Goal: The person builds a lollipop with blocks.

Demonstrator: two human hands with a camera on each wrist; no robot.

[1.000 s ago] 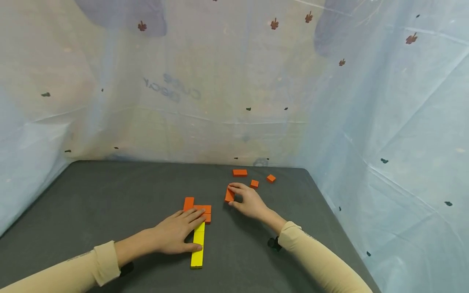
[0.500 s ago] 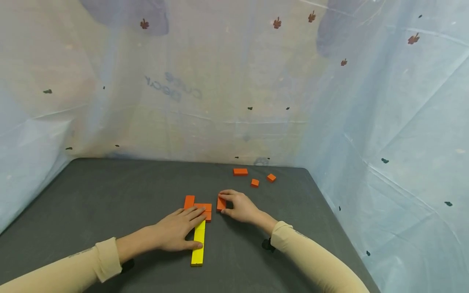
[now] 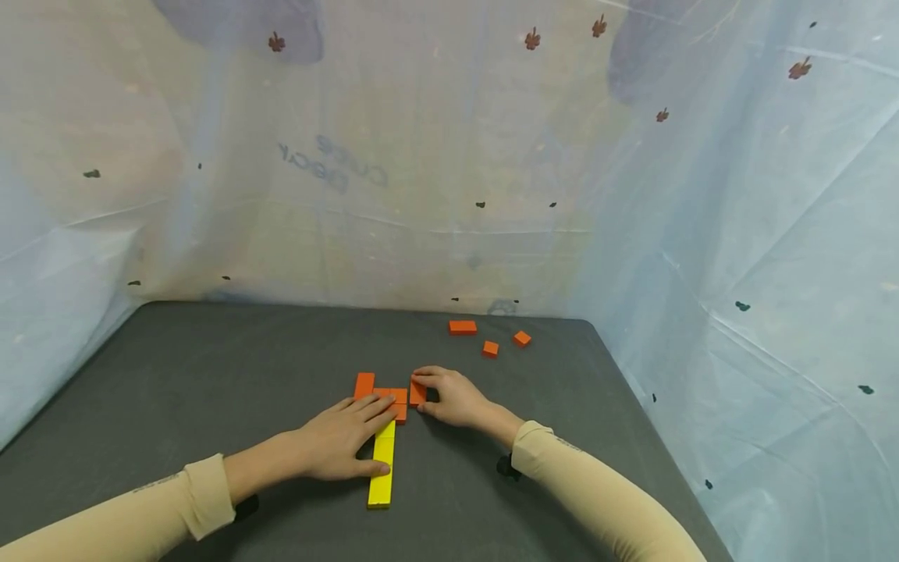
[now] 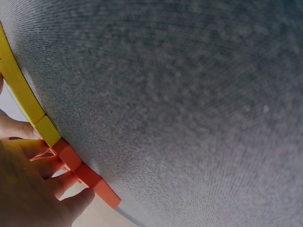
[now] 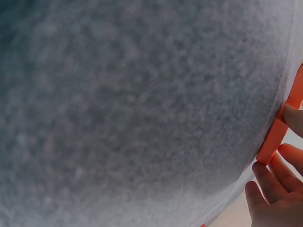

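My left hand [image 3: 337,443] lies with fingers spread and fairly straight over a group of orange blocks [image 3: 400,412], its thumb on a strip of yellow blocks [image 3: 381,480]. The yellow strip runs toward me from the orange group; the left wrist view shows their edges meeting. Another orange block [image 3: 364,384] stands out at the group's far left corner. Between thumb and fingers, my right hand [image 3: 456,398] pinches an orange block [image 3: 417,392] just right of the group, with a thin gap in the head view. In the right wrist view, the fingertips touch this orange block [image 5: 272,142].
Toward the far right of the dark grey table [image 3: 232,375] lie a longer orange block [image 3: 463,328] and two small orange blocks, one nearer [image 3: 490,349] and one farther right [image 3: 522,339]. A pale plastic sheet [image 3: 421,156] hangs behind the table and along its sides.
My right hand has brought its orange block left and a little nearer, close beside the orange group. The left hand has stayed in place on the blocks.
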